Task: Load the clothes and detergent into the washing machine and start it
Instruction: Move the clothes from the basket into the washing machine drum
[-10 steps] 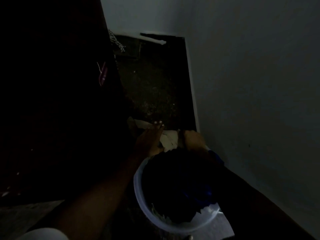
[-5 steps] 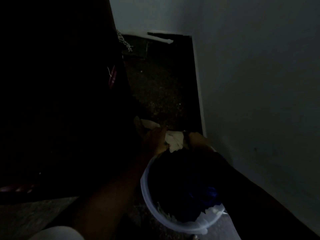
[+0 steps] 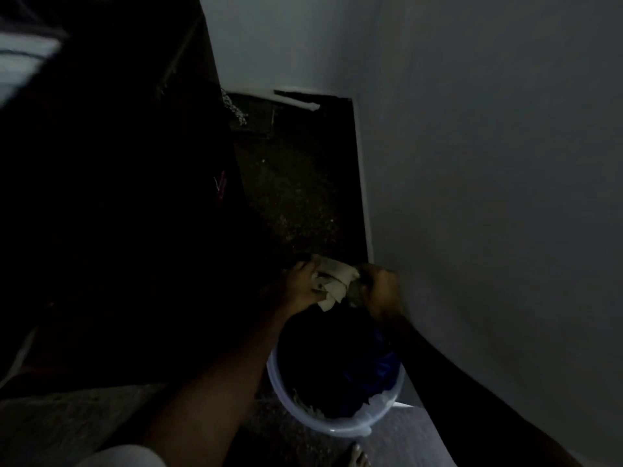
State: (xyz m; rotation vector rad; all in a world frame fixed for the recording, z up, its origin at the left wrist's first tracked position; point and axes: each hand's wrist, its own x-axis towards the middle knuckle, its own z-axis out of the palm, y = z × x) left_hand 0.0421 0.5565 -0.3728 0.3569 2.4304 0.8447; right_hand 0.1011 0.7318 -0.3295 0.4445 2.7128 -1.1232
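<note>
Tightly, both hands (image 3: 300, 287) (image 3: 381, 292) round pale cloth (image 3: 333, 280)

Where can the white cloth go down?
The speckled floor strip beyond the bucket, between the dark shape on the left and the wall, looks bare. The bucket by the white cloth is crammed with clothes.

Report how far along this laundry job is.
Done: nothing visibly; the bucket is full of dark and blue clothes. In hand: the left hand and right hand both grip a pale cloth over the bucket's far rim. Left: loading clothes, adding detergent, starting the machine; neither machine nor detergent is in view.
</note>
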